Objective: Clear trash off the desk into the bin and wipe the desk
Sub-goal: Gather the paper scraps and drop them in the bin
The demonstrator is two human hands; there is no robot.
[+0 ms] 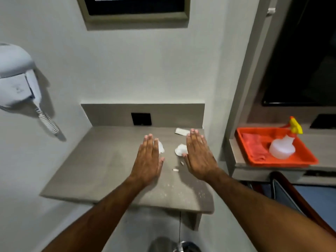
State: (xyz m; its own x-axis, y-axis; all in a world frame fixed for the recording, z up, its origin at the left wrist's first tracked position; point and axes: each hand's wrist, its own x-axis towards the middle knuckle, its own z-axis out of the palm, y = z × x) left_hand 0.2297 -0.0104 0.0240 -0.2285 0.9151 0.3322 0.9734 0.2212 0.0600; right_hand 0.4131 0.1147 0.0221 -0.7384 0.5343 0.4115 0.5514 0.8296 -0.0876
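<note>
A small grey desk [94, 171] juts from the wall. My left hand [148, 160] and my right hand [199, 157] are stretched flat above it, palms down, fingers straight, holding nothing. A crumpled white tissue [161, 147] peeks out beside my left hand's fingers. Another crumpled tissue [180, 150] lies just left of my right hand. A flat white paper [181, 131] rests near the back right corner. Two tiny white scraps [175, 170] lie between my hands, and white crumbs [171, 188] speckle the front of the desk. A metal bin [174, 245] shows partly below the desk.
An orange tray [254, 160] on the shelf at right holds a spray bottle [283, 146] with a yellow trigger and a red cloth [254, 146]. A wall hair dryer [18, 77] hangs at left. A dark socket [141, 119] sits in the desk's backsplash. A chair [291, 197] stands at lower right.
</note>
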